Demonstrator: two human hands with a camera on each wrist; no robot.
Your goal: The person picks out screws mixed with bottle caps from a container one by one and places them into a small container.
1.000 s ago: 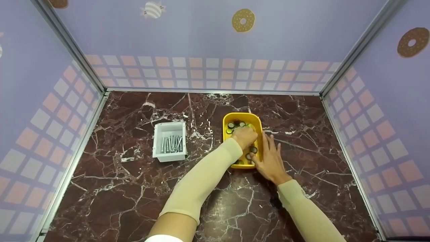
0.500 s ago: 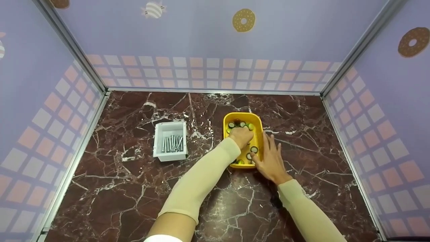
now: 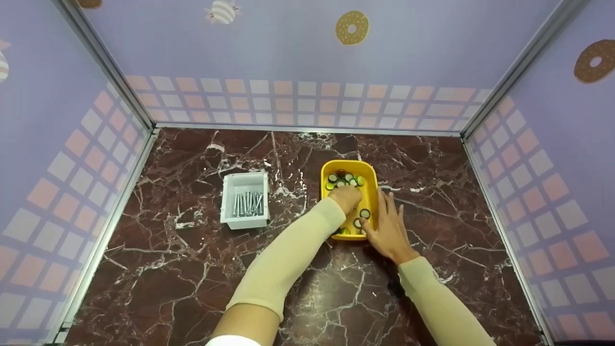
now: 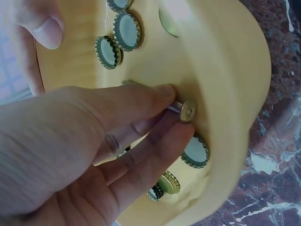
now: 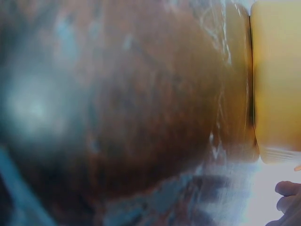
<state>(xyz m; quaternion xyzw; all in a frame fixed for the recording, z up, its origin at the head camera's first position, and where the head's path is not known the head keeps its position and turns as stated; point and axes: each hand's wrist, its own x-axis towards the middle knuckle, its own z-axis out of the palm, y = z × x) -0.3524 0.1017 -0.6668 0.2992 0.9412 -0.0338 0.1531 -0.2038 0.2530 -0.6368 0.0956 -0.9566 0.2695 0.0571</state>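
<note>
A yellow plastic bin (image 3: 349, 238) holds several crown bottle caps (image 3: 358, 223), some at its far end and some near the front. My left hand (image 3: 344, 198) reaches down inside it. The left wrist view shows thumb and fingers pinching a metal bolt (image 4: 187, 111), its round head sticking out past the fingertips. Green-edged bottle caps (image 4: 127, 31) lie around that hand. At the bin's right side my right hand (image 3: 390, 231) holds the wall, thumb over the rim and fingers along the outside. Only some fingertips of the right hand (image 5: 289, 201) appear in the right wrist view.
To the left stands a white bin (image 3: 244, 179) containing several bolts (image 3: 247, 204). Both bins sit on a dark red marbled table (image 3: 202, 259). Lilac panels (image 3: 288, 48) enclose the back and both sides.
My left hand has shifted slightly left and toward me inside the yellow bin, uncovering more caps at the far end. The right hand stays on the bin wall.
</note>
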